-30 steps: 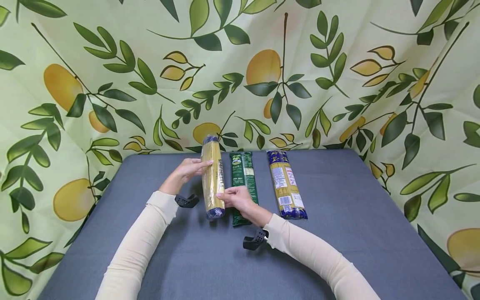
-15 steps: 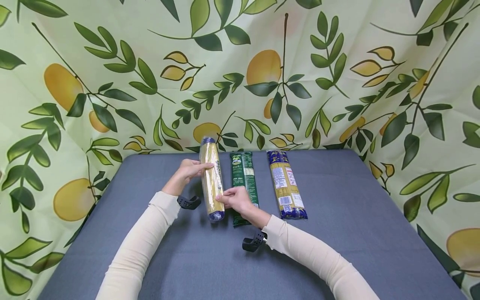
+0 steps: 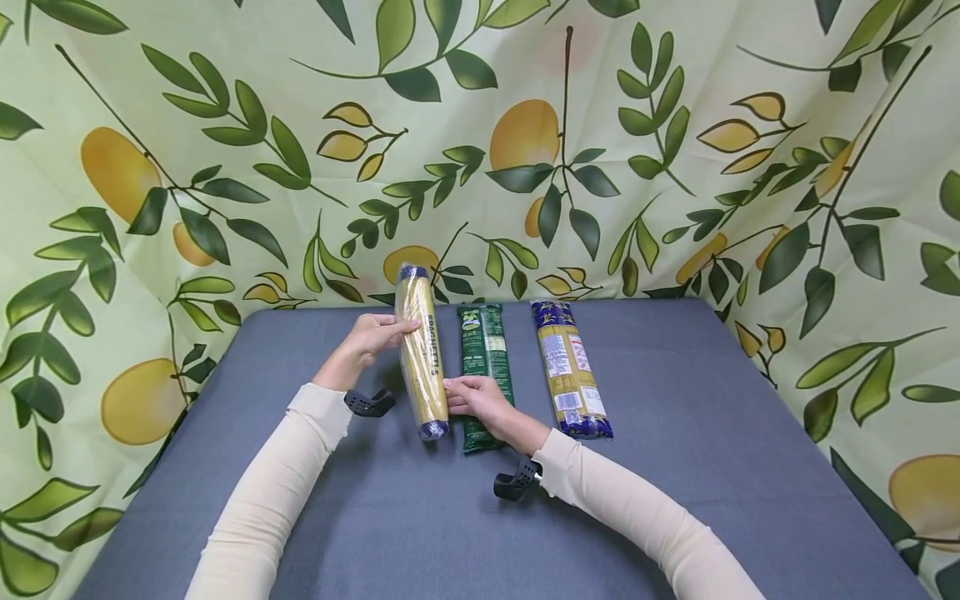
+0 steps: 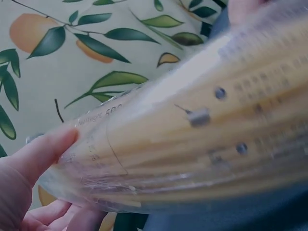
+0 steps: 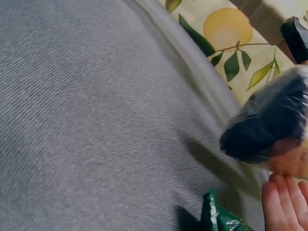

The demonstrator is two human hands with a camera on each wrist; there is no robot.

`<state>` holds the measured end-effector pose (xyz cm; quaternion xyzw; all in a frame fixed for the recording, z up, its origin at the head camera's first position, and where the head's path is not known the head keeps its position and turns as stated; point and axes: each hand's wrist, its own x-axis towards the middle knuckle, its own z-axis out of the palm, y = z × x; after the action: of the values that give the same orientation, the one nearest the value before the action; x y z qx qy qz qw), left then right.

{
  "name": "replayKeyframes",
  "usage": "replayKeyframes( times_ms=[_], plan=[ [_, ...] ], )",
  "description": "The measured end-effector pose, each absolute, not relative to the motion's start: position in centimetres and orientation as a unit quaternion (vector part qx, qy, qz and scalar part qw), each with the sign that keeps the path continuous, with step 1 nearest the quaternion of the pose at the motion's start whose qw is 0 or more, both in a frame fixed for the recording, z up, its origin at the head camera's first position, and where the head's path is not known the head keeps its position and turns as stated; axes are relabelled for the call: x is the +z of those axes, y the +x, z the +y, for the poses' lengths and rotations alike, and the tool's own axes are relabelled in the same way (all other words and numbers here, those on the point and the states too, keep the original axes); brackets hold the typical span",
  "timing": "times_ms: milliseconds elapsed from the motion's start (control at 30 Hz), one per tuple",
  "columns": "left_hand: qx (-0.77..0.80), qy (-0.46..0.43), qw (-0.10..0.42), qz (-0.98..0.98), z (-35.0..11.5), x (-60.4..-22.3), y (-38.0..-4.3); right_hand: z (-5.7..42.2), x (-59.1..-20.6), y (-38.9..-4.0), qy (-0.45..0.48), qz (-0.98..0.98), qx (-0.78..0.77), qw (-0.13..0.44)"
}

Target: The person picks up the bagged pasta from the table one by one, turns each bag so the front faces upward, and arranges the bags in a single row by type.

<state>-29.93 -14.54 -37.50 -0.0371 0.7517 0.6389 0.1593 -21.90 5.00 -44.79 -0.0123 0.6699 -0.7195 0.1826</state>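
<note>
A clear-wrapped spaghetti pack (image 3: 422,354) with dark blue ends is held tilted above the table, its lettering facing up. My left hand (image 3: 373,335) grips its upper left side, thumb on top; the left wrist view shows that thumb (image 4: 60,144) on the wrapper and fingers beneath. My right hand (image 3: 482,403) is at the pack's lower right edge. In the right wrist view, the straight fingers of the right hand (image 5: 285,202) lie against the pack near its blue end (image 5: 269,122). Behind this hand lies a green pasta pack (image 3: 486,354), partly covered by it.
A second yellow pasta pack (image 3: 572,367) with blue ends and white labels lies to the right of the green one. All this is on a grey cloth-covered table (image 3: 675,483). A leaf-and-fruit patterned curtain (image 3: 465,108) rises directly behind the table.
The pack has turned in my hands, so its lettering faces up more than half a second ago. My right thumb has slid off its top to its edge.
</note>
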Motion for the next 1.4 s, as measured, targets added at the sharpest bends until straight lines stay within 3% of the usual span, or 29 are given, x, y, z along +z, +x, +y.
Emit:
replayKeyframes(
  times_ms=[433,1100,1400],
  plan=[
    [0.676,0.013,0.182,0.714,-14.8,-37.1,-30.0,5.4,-44.4,-22.5,-0.047,0.591,-0.753,0.285],
    [0.612,0.024,0.223,0.759,-14.9,-36.8,-30.0,4.9,-44.0,-22.1,0.009,0.642,-0.738,0.209],
    [0.615,-0.005,0.202,0.763,-14.7,-37.1,-29.7,4.3,-43.6,-21.6,0.029,0.688,-0.707,0.163]
  ],
)
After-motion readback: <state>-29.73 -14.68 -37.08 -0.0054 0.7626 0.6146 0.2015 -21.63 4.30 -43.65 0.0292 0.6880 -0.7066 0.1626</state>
